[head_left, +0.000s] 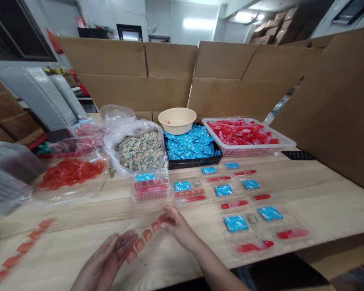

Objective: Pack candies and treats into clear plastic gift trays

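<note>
The right hand [174, 222] is pinching the far end of a strip of small red squares [142, 239], which is slanting toward the near left, with the open left hand [104, 260] reaching just beside it.

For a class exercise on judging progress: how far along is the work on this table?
Done: the clear tray nearest the hands looks fully loaded with blue sachets and red pieces. In hand: a strip of small red pieces runs between the left hand and right hand. Left: the lower-right tray looks only partly filled, and blue sachets remain heaped in a black tray.
</note>
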`<state>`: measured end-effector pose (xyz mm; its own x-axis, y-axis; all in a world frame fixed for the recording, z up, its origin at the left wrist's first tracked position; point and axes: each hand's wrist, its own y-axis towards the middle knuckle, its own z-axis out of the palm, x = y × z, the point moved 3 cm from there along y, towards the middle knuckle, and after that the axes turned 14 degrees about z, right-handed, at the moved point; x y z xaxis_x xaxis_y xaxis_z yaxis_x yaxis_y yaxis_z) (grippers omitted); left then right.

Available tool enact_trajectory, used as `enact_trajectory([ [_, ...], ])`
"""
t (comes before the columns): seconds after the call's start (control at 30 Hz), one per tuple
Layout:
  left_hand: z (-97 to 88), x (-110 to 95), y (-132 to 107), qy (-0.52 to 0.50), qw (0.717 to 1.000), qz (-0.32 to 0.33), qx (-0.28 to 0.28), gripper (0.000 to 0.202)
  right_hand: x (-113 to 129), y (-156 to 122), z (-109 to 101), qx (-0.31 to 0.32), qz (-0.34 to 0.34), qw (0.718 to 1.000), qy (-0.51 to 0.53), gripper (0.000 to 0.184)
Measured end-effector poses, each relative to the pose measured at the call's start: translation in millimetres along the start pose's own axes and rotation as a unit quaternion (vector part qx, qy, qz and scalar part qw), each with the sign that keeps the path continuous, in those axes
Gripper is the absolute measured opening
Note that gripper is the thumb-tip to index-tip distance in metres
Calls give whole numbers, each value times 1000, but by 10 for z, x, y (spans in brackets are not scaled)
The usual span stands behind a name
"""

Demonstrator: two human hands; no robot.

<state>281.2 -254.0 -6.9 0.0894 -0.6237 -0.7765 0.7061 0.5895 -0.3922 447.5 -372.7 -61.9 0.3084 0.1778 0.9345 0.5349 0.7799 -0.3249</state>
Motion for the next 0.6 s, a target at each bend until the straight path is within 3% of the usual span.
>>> enact_trajectory([
  [0.1, -8, -12, 122, -64, 997, -14, -29, 9, -32, 57, -3, -32, 5, 999, 1, 31],
  [0.27, 36, 66, 184, -50, 998, -14, -16, 14, -31, -101, -183, -71, 26, 996, 50, 21],
  [0.4, 284, 140, 193, 52, 998, -17, 18, 43, 17, -378, -429, -119, 42, 988, 86, 20],
  [0.6, 560, 545, 343, 283, 954, -28, 91, 52, -128, -726, -760, -216, 35, 967, 129, 22],
])
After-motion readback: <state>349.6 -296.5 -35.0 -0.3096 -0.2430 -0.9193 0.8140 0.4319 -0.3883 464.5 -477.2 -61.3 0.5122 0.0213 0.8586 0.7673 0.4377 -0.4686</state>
